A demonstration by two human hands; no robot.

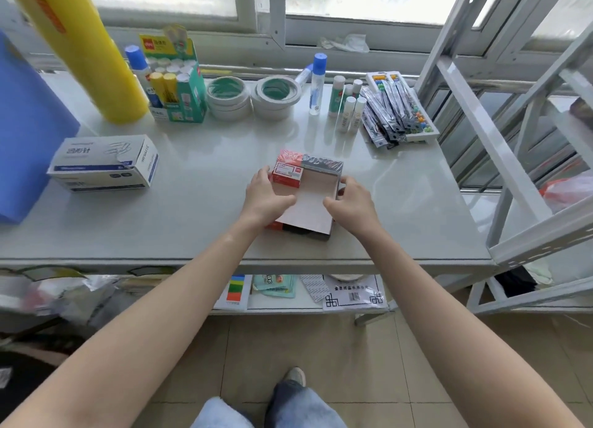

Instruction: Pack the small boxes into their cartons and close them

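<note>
Red-and-white small box (286,174), plain pale inside of grey carton (316,199), glossy white bench (205,183), yellow roll (80,49), blue sheet (22,132), white-and-blue box (106,163), green-centred white tape rolls (252,97).

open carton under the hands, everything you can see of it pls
The carton is a shallow cardboard box, grey-black outside with a pale, plain inside, lying open on the white table. Its lid flap folds out toward the person. A red small box sits in its far-left corner; the rest looks empty. The left hand rests on that side, touching the red box; the right hand touches the right wall.
</note>
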